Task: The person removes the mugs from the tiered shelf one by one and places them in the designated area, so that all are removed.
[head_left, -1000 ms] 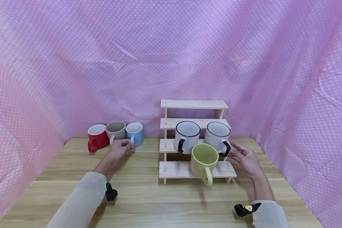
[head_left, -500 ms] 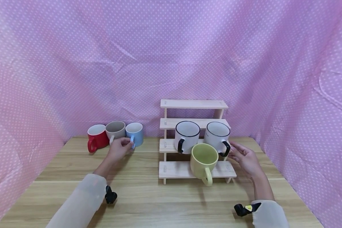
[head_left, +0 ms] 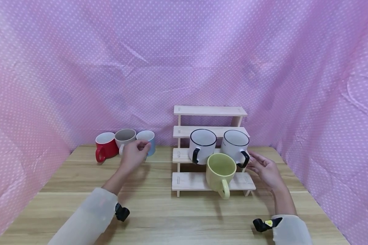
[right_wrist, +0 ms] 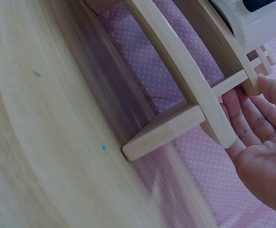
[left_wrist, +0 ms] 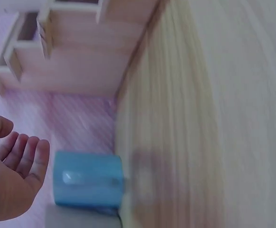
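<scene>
My left hand (head_left: 135, 154) hovers just in front of a light blue mug (head_left: 151, 144), fingers loosely curved, with nothing between them. In the left wrist view the hand (left_wrist: 17, 166) is apart from the blue mug (left_wrist: 88, 179). A grey-beige mug (head_left: 124, 135) and a red mug (head_left: 107, 148) stand beside it in a row. My right hand (head_left: 265, 170) holds the right side of a tiered wooden shelf (head_left: 191, 182); in the right wrist view its thumb and fingers (right_wrist: 254, 116) are round a board's end.
Two white mugs with black rims and handles, the left mug (head_left: 199, 149) and the right mug (head_left: 231, 148), stand on the shelf's second tier. A yellow-green mug (head_left: 216, 177) is on the lowest tier. Pink dotted cloth (head_left: 184, 61) hangs behind the wooden table (head_left: 178, 221).
My left hand has let go of the blue mug's handle and risen slightly to the right. The blue mug stays in its place. My right hand has not moved at the shelf.
</scene>
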`<state>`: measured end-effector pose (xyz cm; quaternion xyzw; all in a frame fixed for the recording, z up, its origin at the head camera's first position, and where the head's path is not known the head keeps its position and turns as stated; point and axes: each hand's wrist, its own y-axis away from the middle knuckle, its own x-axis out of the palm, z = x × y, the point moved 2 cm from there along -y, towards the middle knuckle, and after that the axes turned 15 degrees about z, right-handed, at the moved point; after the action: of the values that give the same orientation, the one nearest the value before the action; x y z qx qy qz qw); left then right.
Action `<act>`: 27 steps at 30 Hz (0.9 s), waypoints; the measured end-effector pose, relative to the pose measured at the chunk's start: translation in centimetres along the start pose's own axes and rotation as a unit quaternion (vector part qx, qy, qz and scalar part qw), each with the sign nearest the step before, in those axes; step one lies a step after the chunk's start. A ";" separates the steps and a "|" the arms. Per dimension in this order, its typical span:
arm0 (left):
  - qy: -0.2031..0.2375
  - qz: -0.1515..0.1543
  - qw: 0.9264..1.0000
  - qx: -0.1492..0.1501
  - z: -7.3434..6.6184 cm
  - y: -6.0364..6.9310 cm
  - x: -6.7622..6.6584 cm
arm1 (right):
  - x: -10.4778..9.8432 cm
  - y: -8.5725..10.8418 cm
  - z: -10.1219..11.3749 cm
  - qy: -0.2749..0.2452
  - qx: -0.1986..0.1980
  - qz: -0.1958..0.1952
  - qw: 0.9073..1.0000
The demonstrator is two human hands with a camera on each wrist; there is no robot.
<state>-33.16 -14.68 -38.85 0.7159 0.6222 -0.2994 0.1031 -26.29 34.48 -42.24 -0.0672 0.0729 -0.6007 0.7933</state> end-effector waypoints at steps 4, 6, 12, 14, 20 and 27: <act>0.030 0.034 0.999 0.010 -2.0 0.4 0.7 | -0.1 0.0 0.0 0.001 -0.002 0.001 1.000; 0.037 0.047 0.998 0.022 -3.0 0.5 1.0 | -0.1 0.0 0.0 0.003 -0.002 0.000 1.000; 0.018 0.071 0.995 0.062 -5.1 0.7 1.9 | -0.1 -0.1 0.0 -0.002 0.000 0.000 1.000; 0.022 0.084 0.994 0.072 -5.7 0.8 2.2 | -0.1 -0.1 0.0 -0.003 0.001 0.001 1.000; 0.011 0.129 0.987 0.099 -7.4 1.1 3.8 | -0.2 -0.1 -0.1 -0.002 -0.002 -0.001 1.000; 0.016 0.185 0.975 0.122 -9.6 2.1 5.0 | 0.0 0.0 0.0 -0.002 -0.006 -0.001 1.000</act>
<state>-28.04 -5.93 -34.40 0.8306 0.4389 -0.3376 0.0590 -26.33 34.52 -42.23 -0.0730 0.0751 -0.6012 0.7922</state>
